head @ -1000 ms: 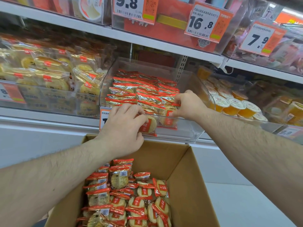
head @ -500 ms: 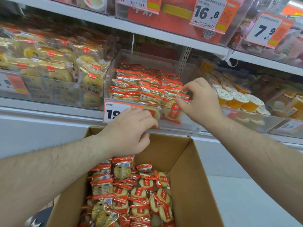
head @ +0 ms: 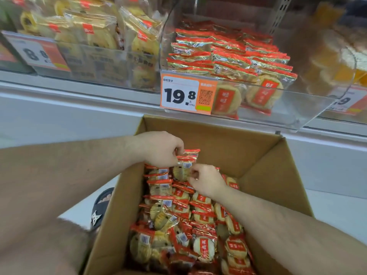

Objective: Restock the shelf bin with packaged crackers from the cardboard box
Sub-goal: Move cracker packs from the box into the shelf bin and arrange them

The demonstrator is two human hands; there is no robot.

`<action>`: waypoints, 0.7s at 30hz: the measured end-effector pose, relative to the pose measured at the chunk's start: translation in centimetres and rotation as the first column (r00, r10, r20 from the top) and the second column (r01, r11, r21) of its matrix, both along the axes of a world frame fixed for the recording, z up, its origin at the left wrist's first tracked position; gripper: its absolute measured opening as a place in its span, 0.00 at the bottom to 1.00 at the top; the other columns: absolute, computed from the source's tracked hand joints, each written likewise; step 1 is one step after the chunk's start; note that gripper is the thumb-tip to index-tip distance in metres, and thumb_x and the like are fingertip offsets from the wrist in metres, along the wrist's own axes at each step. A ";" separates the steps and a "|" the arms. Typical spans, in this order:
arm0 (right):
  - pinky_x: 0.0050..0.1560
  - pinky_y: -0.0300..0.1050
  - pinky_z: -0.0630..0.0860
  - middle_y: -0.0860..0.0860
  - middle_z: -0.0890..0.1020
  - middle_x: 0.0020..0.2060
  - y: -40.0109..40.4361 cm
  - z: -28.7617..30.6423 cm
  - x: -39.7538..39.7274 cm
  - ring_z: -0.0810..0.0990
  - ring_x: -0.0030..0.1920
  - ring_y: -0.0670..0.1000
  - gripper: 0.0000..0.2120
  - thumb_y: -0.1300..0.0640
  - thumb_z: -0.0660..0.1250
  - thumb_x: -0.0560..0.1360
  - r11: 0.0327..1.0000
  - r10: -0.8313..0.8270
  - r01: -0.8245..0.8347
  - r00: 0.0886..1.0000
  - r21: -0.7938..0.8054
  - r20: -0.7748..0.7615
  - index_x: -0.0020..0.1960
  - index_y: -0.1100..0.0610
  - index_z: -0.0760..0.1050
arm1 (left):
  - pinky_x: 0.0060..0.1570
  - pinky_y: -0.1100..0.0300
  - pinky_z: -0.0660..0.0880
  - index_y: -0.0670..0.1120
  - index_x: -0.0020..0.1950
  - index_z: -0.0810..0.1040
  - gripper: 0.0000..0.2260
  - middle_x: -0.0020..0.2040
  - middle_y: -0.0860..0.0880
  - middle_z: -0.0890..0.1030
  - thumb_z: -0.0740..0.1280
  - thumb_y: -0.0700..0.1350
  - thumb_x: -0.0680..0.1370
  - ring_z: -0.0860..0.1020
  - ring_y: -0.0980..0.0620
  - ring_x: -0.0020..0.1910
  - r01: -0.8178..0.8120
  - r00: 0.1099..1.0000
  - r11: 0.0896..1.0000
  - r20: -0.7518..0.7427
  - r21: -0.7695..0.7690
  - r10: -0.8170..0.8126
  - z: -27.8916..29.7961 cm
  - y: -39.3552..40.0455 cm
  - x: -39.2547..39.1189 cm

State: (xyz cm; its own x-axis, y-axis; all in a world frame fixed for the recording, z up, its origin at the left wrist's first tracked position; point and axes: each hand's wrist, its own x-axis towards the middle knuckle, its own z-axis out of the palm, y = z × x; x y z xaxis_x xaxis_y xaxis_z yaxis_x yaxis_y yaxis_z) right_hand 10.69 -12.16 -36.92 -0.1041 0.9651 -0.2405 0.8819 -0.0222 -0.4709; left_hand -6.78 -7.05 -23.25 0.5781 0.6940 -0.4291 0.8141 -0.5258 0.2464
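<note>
An open cardboard box (head: 264, 155) stands below the shelf, holding several red-and-gold cracker packets (head: 198, 219). Above it a clear shelf bin (head: 297, 110) with a 19.8 price tag (head: 182, 94) holds stacked rows of the same packets (head: 228, 56). Both hands are inside the box at its far left end. My left hand (head: 160, 148) curls its fingers around the top of upright packets (head: 187, 157). My right hand (head: 206, 181) pinches the side of a packet (head: 180, 172) just below.
A neighbouring clear bin (head: 95, 62) to the left holds yellow wrapped cakes with an 8.8 tag. Another bin (head: 337, 56) on the right holds orange cups. A black sandal (head: 101, 207) shows left of the box on the white floor.
Both hands left the shelf bin and dropped down into the cardboard box, where they now grasp packets. The view tilted downward and closer to the box.
</note>
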 end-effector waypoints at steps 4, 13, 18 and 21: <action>0.51 0.50 0.79 0.54 0.81 0.54 -0.8 -4.0 -4.2 0.80 0.54 0.57 0.27 0.43 0.70 0.73 0.993 -0.016 0.006 0.996 -0.119 -0.084 0.66 0.56 0.71 | 0.54 0.59 0.75 0.51 0.60 0.77 0.13 0.49 0.56 0.79 0.64 0.45 0.76 0.76 0.55 0.50 -0.093 0.996 0.994 0.006 -0.059 0.094 -0.9 -0.1 -0.7; 0.37 0.46 0.75 0.48 0.77 0.33 -0.7 -3.5 -4.5 0.77 0.36 0.51 0.08 0.64 0.62 0.77 0.987 -0.127 0.101 0.967 -0.128 -0.221 0.42 0.54 0.71 | 0.34 0.61 0.78 0.50 0.57 0.76 0.10 0.42 0.48 0.82 0.65 0.44 0.76 0.80 0.51 0.35 -0.378 0.907 0.884 0.080 -0.275 0.413 -1.9 0.0 -1.4; 0.40 0.46 0.74 0.49 0.77 0.37 -1.0 -2.1 -1.0 0.77 0.41 0.53 0.05 0.63 0.63 0.77 0.993 -0.098 0.089 0.985 -0.071 -0.138 0.43 0.56 0.72 | 0.45 0.56 0.82 0.49 0.60 0.74 0.11 0.54 0.44 0.79 0.65 0.46 0.78 0.81 0.49 0.49 -0.445 0.878 0.809 -0.009 -0.383 0.479 -1.6 -0.4 -1.7; 0.48 0.42 0.73 0.52 0.80 0.54 -1.5 -3.3 -2.4 0.79 0.53 0.53 0.15 0.49 0.66 0.77 0.983 -0.094 0.069 0.985 -0.170 -0.143 0.61 0.56 0.75 | 0.46 0.54 0.81 0.49 0.58 0.76 0.09 0.52 0.45 0.80 0.65 0.46 0.78 0.81 0.48 0.49 -0.452 0.878 0.816 -0.021 -0.361 0.477 -1.2 -0.7 -1.5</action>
State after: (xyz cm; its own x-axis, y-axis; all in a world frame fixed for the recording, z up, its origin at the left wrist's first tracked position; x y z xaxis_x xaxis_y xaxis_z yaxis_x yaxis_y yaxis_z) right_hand 8.32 -13.68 -40.22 -0.0737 0.9205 -0.3838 0.7938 -0.1788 -0.5814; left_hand -8.29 -7.76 -24.44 0.2609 0.7023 -0.6623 0.9145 0.0400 0.4026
